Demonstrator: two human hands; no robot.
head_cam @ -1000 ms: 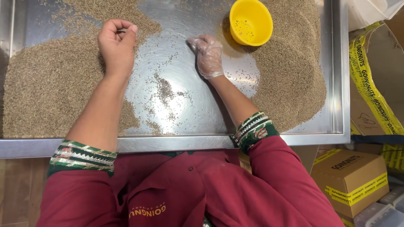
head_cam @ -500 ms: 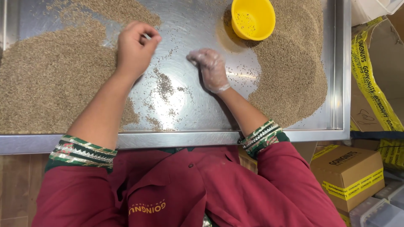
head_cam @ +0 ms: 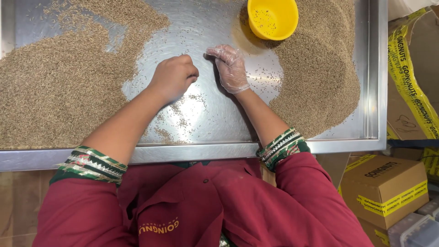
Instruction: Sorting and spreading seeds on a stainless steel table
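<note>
A large steel tray point(head_cam: 201, 153) holds small brown seeds. One big heap of seeds point(head_cam: 59, 87) lies at the left and another heap point(head_cam: 315, 77) at the right. My bare left hand point(head_cam: 173, 77) rests on the bare steel in the middle, its fingers curled shut, with scattered seeds just below it. My right hand point(head_cam: 231, 68), in a thin clear glove, lies flat beside it with fingers together on the steel. A yellow bowl point(head_cam: 272, 18) with a few seeds in it stands on the right heap, just beyond my right hand.
The tray's raised rim point(head_cam: 377, 73) runs down the right side. Cardboard boxes with yellow tape point(head_cam: 384, 190) stand on the floor at the right, below the tray. A clear plastic container point(head_cam: 418, 228) sits at the bottom right corner.
My left hand has slid from the left heap to the middle of the tray, close to my right hand. My right hand has stayed roughly in place.
</note>
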